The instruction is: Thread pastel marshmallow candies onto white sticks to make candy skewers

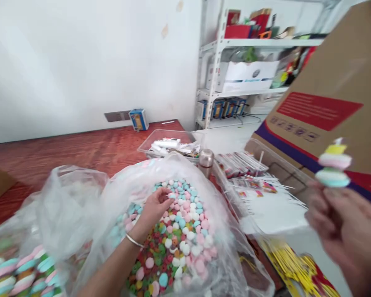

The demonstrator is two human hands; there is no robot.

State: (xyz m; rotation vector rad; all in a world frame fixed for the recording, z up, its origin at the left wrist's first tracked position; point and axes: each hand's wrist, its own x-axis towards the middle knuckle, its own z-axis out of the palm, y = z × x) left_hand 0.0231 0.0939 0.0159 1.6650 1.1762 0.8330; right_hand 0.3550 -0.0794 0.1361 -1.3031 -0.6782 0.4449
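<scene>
My left hand (157,206), with a bangle at the wrist, reaches into a large clear plastic bag (123,181) of loose candies. Its thumb and fingers come together over pink, white and blue marshmallows (185,202); whether one is between the fingertips I cannot make out. Red, green and orange ring-shaped gummies (157,247) lie mixed in nearer to me. At the right, my right hand (343,222) is closed around the lower end of a candy skewer (333,165), held upright. Stacked on it are blue, green, pink-white and yellow pieces with a pale tip on top.
Finished-looking candy skewers (21,272) lie in plastic at the lower left. Right of the bag stand a metal flask (205,161) and a bin of white sticks and wrapped packs (250,185). Yellow ties (287,264) lie below it. A cardboard box (336,74) rises behind my right hand.
</scene>
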